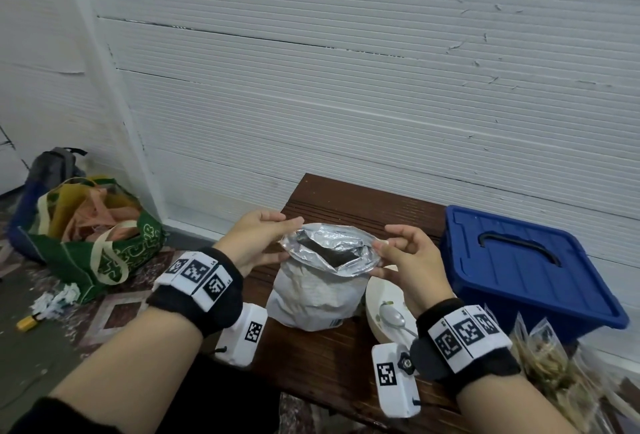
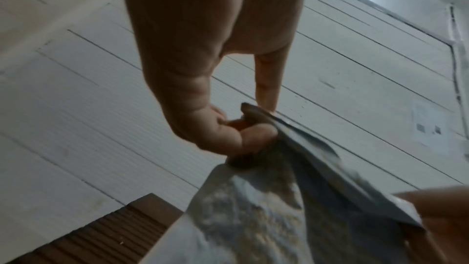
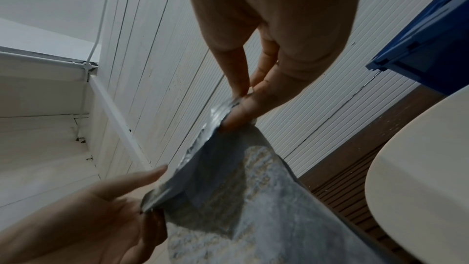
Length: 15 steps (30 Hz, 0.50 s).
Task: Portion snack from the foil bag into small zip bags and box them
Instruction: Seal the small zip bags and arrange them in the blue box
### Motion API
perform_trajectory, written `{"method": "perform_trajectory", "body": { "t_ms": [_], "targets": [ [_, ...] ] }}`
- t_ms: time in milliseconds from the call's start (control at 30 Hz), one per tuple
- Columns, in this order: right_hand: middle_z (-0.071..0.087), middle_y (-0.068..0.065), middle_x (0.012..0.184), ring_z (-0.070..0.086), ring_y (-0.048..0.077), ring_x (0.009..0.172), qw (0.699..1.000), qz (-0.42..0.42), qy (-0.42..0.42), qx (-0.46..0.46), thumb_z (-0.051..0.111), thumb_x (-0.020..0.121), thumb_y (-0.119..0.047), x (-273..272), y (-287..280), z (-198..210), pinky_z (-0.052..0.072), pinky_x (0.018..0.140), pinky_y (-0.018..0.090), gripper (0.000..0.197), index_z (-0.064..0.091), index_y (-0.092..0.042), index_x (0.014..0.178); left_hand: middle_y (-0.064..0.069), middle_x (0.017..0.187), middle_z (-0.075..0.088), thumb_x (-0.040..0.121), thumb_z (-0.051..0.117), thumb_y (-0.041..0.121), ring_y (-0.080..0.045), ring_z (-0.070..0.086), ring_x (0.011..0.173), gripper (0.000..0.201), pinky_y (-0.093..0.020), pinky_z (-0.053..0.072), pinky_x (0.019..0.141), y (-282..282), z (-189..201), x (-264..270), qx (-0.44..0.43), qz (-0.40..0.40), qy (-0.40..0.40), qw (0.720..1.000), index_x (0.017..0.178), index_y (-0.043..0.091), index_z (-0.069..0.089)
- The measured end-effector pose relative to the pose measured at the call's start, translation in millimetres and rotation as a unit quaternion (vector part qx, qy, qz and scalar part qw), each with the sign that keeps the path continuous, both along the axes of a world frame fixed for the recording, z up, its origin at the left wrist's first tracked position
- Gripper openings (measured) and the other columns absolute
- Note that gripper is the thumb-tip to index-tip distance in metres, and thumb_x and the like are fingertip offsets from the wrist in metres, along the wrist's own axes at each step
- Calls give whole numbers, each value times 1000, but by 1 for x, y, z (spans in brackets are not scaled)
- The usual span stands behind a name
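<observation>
My left hand (image 1: 254, 241) pinches the left corner of the mouth of the crinkled silver foil snack bag (image 1: 322, 289), thumb and fingers clamped on the rim; in the left wrist view the curled fingers (image 2: 223, 133) bunch the foil edge tight. My right hand (image 1: 408, 260) pinches the right corner of the same mouth, thumb against fingertips (image 3: 243, 107) with the foil rim caught between them. Together both hands hold the bag mouth stretched open, dark inside, contents not visible from the head view. The bag stands upright on the dark brown slatted wooden table (image 1: 332, 361), roughly at its middle, between my two wrists. Just right of the bag, touching or nearly touching its side, sits a cream-coloured round bowl (image 1: 375, 295) with a metal spoon (image 1: 393, 315) lying in it. Behind and right of the bowl is a blue plastic storage box with a closed lid and dark handle (image 1: 523, 260), at the table's right end. Near the right edge, in front of the box, a heap of small clear zip bags filled with brownish snack (image 1: 550, 364) lies piled. Both wrists wear black bands with white marker blocks. On the patterned floor to the left, well apart from the table, a green tote bag stuffed with cloth (image 1: 104, 236) sits by a grey backpack (image 1: 55, 165) against the white ribbed wall (image 1: 346, 69).
</observation>
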State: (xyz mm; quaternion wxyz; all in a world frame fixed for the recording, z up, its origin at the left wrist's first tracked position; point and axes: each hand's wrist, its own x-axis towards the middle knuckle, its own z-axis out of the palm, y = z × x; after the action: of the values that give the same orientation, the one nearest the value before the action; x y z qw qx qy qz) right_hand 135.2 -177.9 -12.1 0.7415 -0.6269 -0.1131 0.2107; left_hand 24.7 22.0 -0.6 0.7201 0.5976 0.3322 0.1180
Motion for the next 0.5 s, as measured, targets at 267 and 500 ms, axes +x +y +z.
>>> {"method": "perform_trajectory", "body": {
  "t_ms": [267,500],
  "targets": [
    [52,7,71,59,11,50,998,-16,-50,-22,62,84,11,-2,4,0,55,48,27,27,57,-11,99,3,77,55,82,72,4,-9,55,67,34,-21,44,64,-4,-10,9,216,39,-24,975,107,13,51],
    [53,7,69,59,13,54,1000,0,-30,-2,60,87,8,-1,0,-3,58,53,35,22,57,-7,102,3,89,53,85,69,5,-14,54,76,32,-17,46,71,-5,-7,4,337,-40,-33,940,103,21,48]
  ]
}}
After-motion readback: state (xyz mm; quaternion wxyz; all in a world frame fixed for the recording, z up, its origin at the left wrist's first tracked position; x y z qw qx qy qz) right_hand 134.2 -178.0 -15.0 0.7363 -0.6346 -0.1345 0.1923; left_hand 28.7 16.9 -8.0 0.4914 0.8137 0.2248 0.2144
